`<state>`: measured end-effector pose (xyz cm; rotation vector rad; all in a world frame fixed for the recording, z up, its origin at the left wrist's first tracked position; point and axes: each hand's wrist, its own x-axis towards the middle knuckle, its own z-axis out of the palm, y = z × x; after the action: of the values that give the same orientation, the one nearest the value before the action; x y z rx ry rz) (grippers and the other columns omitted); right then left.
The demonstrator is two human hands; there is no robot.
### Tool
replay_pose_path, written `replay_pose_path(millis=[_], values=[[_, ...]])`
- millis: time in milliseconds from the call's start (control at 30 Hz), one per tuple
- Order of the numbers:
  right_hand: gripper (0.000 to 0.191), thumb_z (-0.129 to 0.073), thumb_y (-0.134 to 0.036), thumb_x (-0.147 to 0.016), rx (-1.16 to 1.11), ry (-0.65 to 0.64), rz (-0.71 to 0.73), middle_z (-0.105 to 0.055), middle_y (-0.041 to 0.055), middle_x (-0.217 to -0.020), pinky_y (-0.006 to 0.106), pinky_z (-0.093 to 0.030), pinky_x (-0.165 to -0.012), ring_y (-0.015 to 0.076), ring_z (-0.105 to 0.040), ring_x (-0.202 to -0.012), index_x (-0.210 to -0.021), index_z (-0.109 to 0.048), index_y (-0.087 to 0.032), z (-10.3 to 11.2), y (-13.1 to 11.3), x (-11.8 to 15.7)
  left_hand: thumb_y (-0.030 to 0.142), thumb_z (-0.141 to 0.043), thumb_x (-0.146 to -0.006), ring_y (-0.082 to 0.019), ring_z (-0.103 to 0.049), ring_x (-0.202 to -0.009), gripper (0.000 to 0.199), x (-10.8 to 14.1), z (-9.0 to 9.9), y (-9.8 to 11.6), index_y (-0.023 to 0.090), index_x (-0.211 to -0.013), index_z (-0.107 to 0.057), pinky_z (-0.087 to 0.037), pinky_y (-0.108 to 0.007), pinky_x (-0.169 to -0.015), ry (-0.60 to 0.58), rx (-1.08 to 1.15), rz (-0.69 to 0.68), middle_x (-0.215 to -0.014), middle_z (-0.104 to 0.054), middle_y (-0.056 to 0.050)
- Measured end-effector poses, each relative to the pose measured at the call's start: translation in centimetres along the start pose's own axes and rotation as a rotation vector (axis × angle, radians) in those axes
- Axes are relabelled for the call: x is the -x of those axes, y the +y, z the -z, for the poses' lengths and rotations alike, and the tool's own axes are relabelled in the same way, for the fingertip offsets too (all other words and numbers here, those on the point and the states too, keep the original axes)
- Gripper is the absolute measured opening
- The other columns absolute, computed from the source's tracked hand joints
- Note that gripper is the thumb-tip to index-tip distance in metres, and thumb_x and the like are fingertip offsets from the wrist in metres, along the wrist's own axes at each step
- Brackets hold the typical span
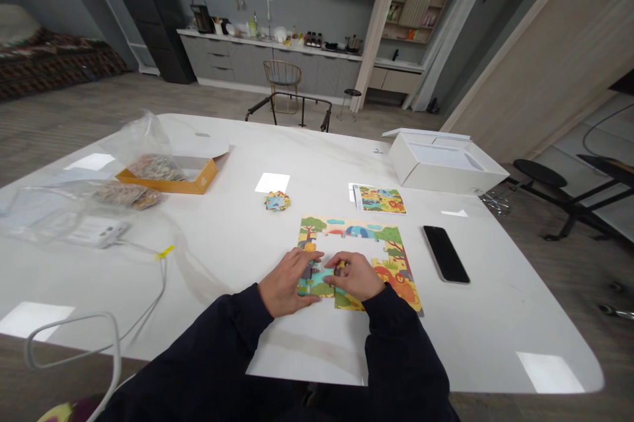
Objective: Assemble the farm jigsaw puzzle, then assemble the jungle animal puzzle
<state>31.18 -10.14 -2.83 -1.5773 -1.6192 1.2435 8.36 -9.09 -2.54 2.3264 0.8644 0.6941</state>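
Observation:
A partly assembled jigsaw puzzle point(403, 286) with cartoon animals and trees lies on the white table, its border joined around a gap in the middle. My left hand point(286, 282) rests at the puzzle's lower left part, thumb and fingers spread along it. Close beside it, my right hand point(357, 275) is closed in a pinch at a puzzle piece point(341, 281) along the lower edge; the fingertips partly hide this piece. Beyond the puzzle sit a small pile of loose pieces point(277, 201) and a picture card point(380, 199) printed with the same kind of scene.
A black phone point(446, 254) lies right of the puzzle. Farther back stands a white box point(443, 161). On the left are an orange box point(198, 179), a plastic bag of pieces point(127, 195), a white power strip point(99, 232) and a looping cable point(157, 296).

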Motion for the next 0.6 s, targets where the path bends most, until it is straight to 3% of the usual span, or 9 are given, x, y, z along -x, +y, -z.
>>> replay_pose_path(millis=[200,367,600], values=[[0.018,-0.082,-0.021,-0.065,0.058,0.048,0.075,-0.072,0.0039,-0.090,0.019,-0.039,-0.046,0.0071,-0.053,-0.051,-0.081,-0.075,-0.017,-0.09,0.23,-0.19,0.030,-0.089,-0.068,-0.031,-0.059,-0.109,0.085,-0.08,-0.03,0.03,0.023,-0.139,-0.042,-0.049,-0.049,-0.099,0.003,-0.005,0.010,-0.115,-0.064,-0.009],[0.029,-0.079,-0.020,-0.066,-0.019,0.032,0.056,-0.068,0.0006,-0.085,0.018,-0.039,-0.045,0.0052,-0.050,-0.047,-0.095,-0.075,-0.016,-0.22,0.29,-0.16,0.027,-0.087,-0.068,-0.031,-0.057,-0.110,0.087,-0.04,-0.18,-0.04,0.024,-0.141,-0.040,-0.048,-0.049,-0.099,0.008,-0.025,0.015,-0.116,-0.065,-0.008],[0.031,-0.076,-0.018,-0.067,-0.017,0.026,0.050,-0.066,-0.0008,-0.084,0.017,-0.036,-0.044,0.0041,-0.049,-0.046,-0.098,-0.073,-0.017,-0.21,0.30,-0.19,0.031,-0.086,-0.072,-0.031,-0.056,-0.112,0.084,0.11,-0.28,-0.34,0.024,-0.142,-0.040,-0.047,-0.047,-0.099,0.020,-0.060,-0.004,-0.121,-0.064,-0.009]])
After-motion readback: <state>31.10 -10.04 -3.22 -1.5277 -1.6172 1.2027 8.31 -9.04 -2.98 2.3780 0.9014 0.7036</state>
